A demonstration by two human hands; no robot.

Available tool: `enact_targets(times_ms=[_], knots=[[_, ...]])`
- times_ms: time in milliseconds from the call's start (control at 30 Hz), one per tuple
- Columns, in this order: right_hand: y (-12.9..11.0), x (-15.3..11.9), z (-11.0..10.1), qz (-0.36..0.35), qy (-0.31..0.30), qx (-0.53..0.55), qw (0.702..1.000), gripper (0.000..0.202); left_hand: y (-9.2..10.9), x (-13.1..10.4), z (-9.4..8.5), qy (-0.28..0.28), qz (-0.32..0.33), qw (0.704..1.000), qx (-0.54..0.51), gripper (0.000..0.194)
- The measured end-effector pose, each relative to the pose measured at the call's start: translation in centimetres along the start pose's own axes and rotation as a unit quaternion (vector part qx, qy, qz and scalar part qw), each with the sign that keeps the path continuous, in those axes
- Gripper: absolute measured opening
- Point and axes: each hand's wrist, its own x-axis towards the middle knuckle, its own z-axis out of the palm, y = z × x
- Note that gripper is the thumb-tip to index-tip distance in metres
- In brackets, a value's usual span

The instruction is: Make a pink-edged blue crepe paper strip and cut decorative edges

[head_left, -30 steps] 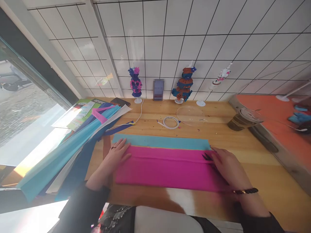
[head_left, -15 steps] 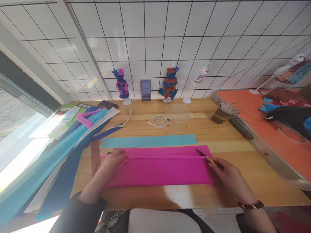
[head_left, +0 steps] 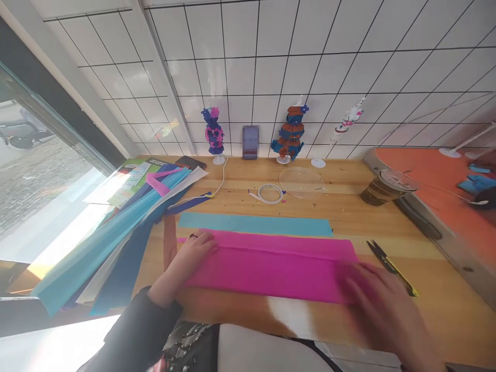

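Pink sheet (head_left: 271, 276): Laid lengthwise across the wooden surface (head_left: 387, 222) in front of the person, flat and wide, it is the piece being worked. We see one line run along it near the far edge; fold or cut, we cannot tell. That much looks done, in our judgement; how much is left does not show.
Right hand (head_left: 382, 299): Blurred, it hangs over the right end of the pink sheet. We make out nothing held, but cannot tell how far the fingers are spread or whether they touch.
Left hand (head_left: 197, 250): Fingers loosely outstretched, it rests on the left end of the pink sheet, gripping nothing that we can see.
Snips (head_left: 389, 262): Black and yellow, they lie on the surface to the right of the pink sheet, with neither hand on them.
Blue strip (head_left: 253, 223): Flat and narrow, it lies just beyond the pink sheet. We see no join between the two.
Long strips (head_left: 127, 222): Blue and white lengths lie in a heap on the left, a folded pink band on top.
Tape roll (head_left: 259, 195): It lies past the blue strip, beside a clear disc (head_left: 302, 183).
Cup (head_left: 382, 190): It stands farther to the right.
Decorated stands: By the tiled wall we count a blue-and-pink stand (head_left: 214, 135), an orange-and-teal stand (head_left: 291, 135) and a white stand (head_left: 351, 121).
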Motion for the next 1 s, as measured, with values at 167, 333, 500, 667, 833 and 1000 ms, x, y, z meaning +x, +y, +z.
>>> enact_targets(times_ms=[167,333,500,667,833,1000], knots=[[-7.2,-0.2,0.2,-0.213,-0.044,0.001,0.976,0.036,-0.2,0.2,0.2,-0.035,0.049,0.995,0.079,0.024],[-9.1,0.6,0.3,-0.28,0.006,-0.037,0.959,0.035,-0.1,0.1,0.3,-0.04,0.04,0.995,0.084,0.028],[-9.0,1.5,0.7,-0.257,-0.004,-0.023,0.966,0.036,-0.9,-0.3,-0.4,0.041,-0.019,0.998,0.035,0.026],[-7.5,1.9,0.9,-0.209,0.011,0.006,0.978,0.03,-3.1,-1.7,-2.6,0.124,-0.178,0.976,-0.017,0.024],[-7.3,4.6,-1.9,-0.12,0.028,0.053,0.991,0.026,-4.9,-4.4,-5.5,0.244,-0.356,0.893,-0.129,0.024],[-9.4,9.5,-5.4,-0.016,0.02,0.141,0.99,0.027,-6.2,-7.4,-7.2,0.326,-0.436,0.801,-0.248,0.031]])
